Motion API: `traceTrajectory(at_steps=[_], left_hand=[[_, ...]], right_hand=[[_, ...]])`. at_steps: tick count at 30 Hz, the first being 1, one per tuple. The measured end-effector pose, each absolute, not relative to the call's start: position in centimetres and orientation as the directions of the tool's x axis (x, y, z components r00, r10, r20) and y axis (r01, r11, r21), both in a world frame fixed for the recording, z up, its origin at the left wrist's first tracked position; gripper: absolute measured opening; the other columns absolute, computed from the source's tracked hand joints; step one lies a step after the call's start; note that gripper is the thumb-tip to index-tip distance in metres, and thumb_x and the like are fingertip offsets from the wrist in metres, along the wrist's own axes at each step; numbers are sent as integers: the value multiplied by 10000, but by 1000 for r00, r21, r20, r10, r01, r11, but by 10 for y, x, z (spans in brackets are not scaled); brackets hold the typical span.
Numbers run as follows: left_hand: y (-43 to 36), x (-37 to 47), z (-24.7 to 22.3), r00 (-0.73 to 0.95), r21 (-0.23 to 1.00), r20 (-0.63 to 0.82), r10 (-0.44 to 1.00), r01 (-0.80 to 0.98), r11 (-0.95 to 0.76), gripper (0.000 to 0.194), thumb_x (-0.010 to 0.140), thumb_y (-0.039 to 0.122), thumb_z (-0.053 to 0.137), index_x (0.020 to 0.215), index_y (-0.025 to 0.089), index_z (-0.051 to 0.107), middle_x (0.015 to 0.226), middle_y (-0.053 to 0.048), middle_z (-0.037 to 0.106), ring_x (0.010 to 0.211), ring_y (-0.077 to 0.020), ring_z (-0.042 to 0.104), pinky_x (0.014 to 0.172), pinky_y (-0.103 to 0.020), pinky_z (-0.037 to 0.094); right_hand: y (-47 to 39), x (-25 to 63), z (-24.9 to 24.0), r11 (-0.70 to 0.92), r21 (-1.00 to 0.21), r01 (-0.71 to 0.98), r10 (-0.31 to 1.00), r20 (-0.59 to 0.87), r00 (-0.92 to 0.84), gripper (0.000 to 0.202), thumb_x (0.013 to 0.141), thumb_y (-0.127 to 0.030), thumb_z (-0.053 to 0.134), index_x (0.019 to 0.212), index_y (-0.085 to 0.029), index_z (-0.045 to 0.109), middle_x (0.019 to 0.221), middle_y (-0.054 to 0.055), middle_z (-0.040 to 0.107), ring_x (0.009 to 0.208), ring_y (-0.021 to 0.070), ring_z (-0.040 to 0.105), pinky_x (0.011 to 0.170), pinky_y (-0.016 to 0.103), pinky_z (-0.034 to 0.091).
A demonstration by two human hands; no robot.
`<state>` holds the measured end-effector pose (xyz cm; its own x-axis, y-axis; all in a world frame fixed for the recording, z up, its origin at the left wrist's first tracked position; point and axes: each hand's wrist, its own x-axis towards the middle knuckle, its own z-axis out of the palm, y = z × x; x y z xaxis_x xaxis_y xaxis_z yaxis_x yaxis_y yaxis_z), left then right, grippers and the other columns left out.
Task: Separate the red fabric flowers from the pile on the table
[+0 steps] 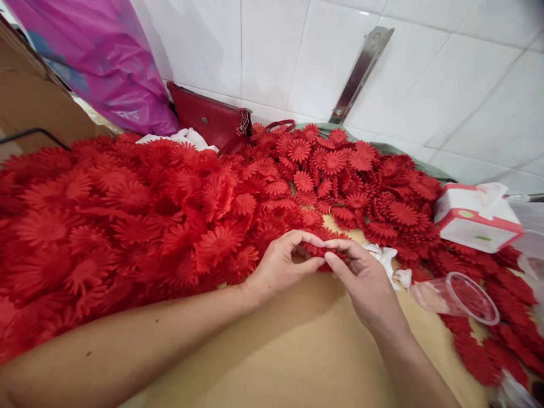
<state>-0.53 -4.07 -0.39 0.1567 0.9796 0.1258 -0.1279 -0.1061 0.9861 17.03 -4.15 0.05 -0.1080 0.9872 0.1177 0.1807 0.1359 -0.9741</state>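
My left hand (283, 263) and my right hand (363, 277) meet at their fingertips over the front edge of the red heap. Thumb and index finger of each hand are pinched together. Between them shows a bit of a red artificial flower (326, 265), mostly covered by the fingers. Loose red flower layers (221, 243) with narrow petals lie in a big pile to the left of and behind my hands. Thicker, more tightly stacked red flowers (335, 161) are heaped at the back right.
A yellowish tabletop (263, 351) lies under my forearms. To the right are a tissue box (478, 221), crumpled tissue (385, 260) and a clear plastic cup (454, 297) on its side. Along the tiled wall stand a red handbag (208, 116), a purple bag (110, 62) and a cardboard box (34, 90).
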Motion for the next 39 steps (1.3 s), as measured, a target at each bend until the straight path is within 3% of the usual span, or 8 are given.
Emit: traceTrajectory(at_steps=[8, 15, 21, 30, 34, 39], left_hand=[[-41, -7, -5, 68, 985, 172, 983, -41, -169, 245, 860, 255, 714, 1087, 166, 698, 1039, -69, 695, 877, -162, 643, 808, -279, 521], [-45, -9, 3, 98, 977, 215, 972, -3, -215, 258, 901, 318, 690, 1107, 163, 706, 1066, -80, 692, 922, -172, 651, 838, -292, 521], [-46, -8, 5, 226, 948, 273, 935, 102, -302, 203, 862, 308, 748, 998, 159, 731, 974, -55, 720, 917, -177, 644, 879, -304, 493], [-39, -8, -6, 328, 983, 171, 929, 4, -182, 190, 884, 345, 712, 862, 156, 712, 827, -17, 693, 775, -140, 607, 737, -250, 478], [-41, -8, -6, 342, 983, 167, 925, 15, -183, 258, 912, 400, 671, 840, 154, 694, 776, -6, 648, 720, -127, 557, 669, -235, 447], [-40, -10, 1, 330, 987, 147, 932, 17, -161, 326, 953, 411, 598, 748, 159, 623, 679, 26, 561, 653, -108, 511, 633, -225, 408]], right_hand=[[-40, 170, -1, 102, -978, 180, 995, 102, -8, 207, 811, -440, 787, 849, -241, 746, 849, 4, 735, 795, 160, 638, 764, 283, 520], [-43, 168, 9, 51, -971, 233, 999, 46, -27, 372, 826, -551, 732, 755, -206, 613, 653, -38, 541, 596, 114, 455, 545, 227, 395], [-49, 164, 16, 148, -923, 354, 986, 111, -121, 390, 943, -539, 578, 730, -217, 524, 666, -45, 447, 616, 117, 409, 567, 236, 374], [-52, 161, 12, 286, -846, 450, 958, 257, -126, 381, 989, -421, 538, 684, -237, 403, 626, -67, 346, 569, 109, 346, 523, 247, 305], [-52, 160, 13, 315, -833, 454, 948, 300, -109, 363, 997, -414, 540, 702, -234, 429, 637, -65, 375, 573, 106, 373, 533, 242, 328], [-54, 159, 10, 322, -859, 398, 946, 283, -156, 211, 999, -434, 550, 939, -233, 575, 789, -31, 555, 711, 125, 541, 648, 246, 436]])
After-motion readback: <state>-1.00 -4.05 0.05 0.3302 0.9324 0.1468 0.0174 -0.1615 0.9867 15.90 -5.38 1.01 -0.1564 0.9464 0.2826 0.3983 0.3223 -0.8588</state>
